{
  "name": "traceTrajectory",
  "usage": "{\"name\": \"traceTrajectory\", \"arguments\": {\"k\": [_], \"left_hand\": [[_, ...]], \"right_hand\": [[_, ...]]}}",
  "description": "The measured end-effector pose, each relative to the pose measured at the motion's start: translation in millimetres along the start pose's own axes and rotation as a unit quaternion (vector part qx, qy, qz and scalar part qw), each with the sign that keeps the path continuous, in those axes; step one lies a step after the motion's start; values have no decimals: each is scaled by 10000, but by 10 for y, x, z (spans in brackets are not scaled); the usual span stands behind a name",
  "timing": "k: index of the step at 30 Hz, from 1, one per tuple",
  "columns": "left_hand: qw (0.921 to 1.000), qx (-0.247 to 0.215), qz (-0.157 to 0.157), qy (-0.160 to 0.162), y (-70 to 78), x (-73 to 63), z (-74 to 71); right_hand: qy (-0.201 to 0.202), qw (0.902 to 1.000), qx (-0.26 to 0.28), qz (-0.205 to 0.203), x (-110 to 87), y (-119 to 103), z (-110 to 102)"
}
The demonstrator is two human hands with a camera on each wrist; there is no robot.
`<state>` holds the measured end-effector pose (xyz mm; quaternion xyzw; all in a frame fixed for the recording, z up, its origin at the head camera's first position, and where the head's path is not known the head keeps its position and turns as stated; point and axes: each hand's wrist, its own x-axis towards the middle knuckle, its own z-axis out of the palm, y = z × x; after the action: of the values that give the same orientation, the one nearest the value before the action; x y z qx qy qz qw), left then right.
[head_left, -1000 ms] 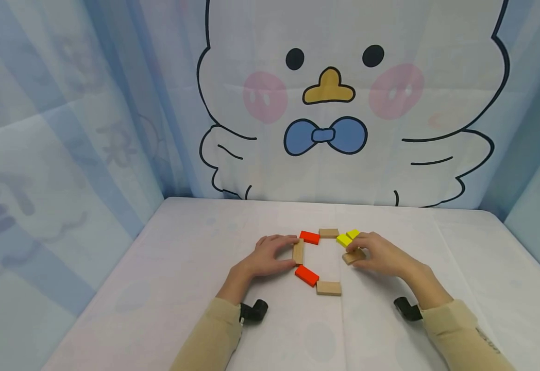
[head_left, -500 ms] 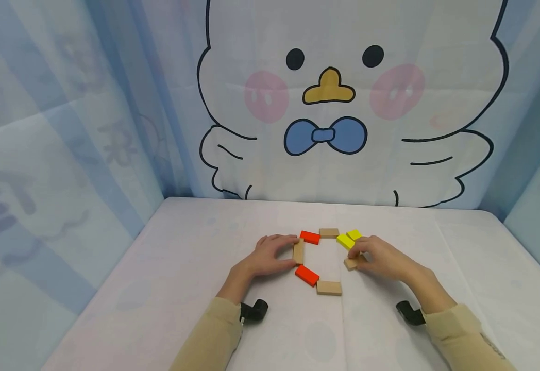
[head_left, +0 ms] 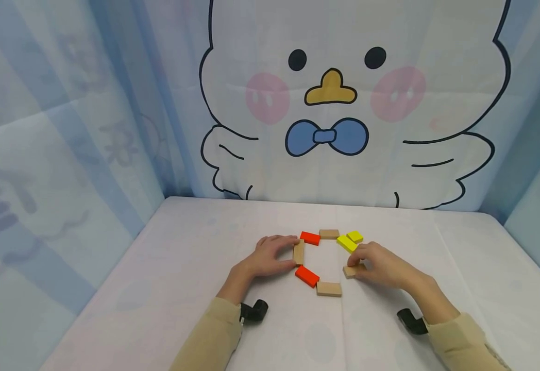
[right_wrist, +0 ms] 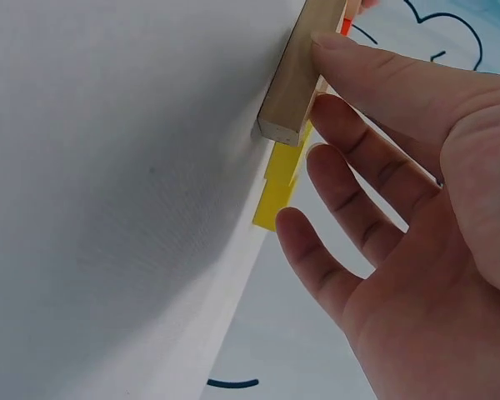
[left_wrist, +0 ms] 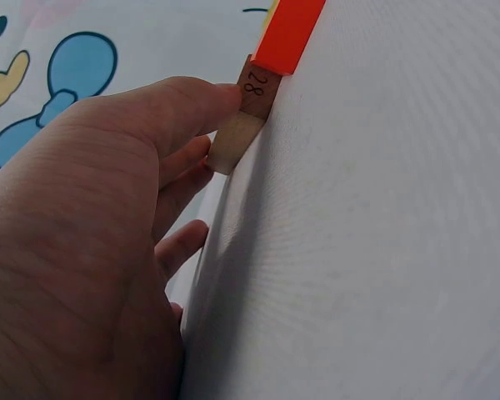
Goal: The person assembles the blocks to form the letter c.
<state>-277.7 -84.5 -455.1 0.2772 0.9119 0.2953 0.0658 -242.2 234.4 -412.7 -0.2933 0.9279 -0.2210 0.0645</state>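
My left hand (head_left: 270, 256) spans a plain wooden block (head_left: 298, 253) at the left of a ring of blocks, thumb at its near end and fingertips at its far end. In the left wrist view, "28" is written on that wooden block's side (left_wrist: 254, 87). On the ring's right, my right hand (head_left: 381, 265) pinches another wooden block (right_wrist: 298, 79) between thumb and fingers, partly hidden in the head view. Just behind that hand lie two yellow blocks (head_left: 347, 243), side by side and touching.
Red blocks (head_left: 307, 276) sit at both ends of the left wooden block. One wooden block (head_left: 329, 234) lies at the back of the ring, another wooden block (head_left: 329, 289) at the front. A white cloth covers the table (head_left: 205, 232); a printed curtain (head_left: 325, 175) hangs behind.
My right hand has moved toward me with its wooden block, away from the yellow blocks, and more of them shows. My left hand has stayed at its block.
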Motion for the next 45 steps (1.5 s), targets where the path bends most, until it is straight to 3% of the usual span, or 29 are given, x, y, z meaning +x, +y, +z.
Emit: {"name": "traceTrajectory", "arguments": {"k": [45], "left_hand": [[10000,37,-26,-25,-7,17,4]], "right_hand": [[-497,9981,129,-336,-159,-184,21]]}}
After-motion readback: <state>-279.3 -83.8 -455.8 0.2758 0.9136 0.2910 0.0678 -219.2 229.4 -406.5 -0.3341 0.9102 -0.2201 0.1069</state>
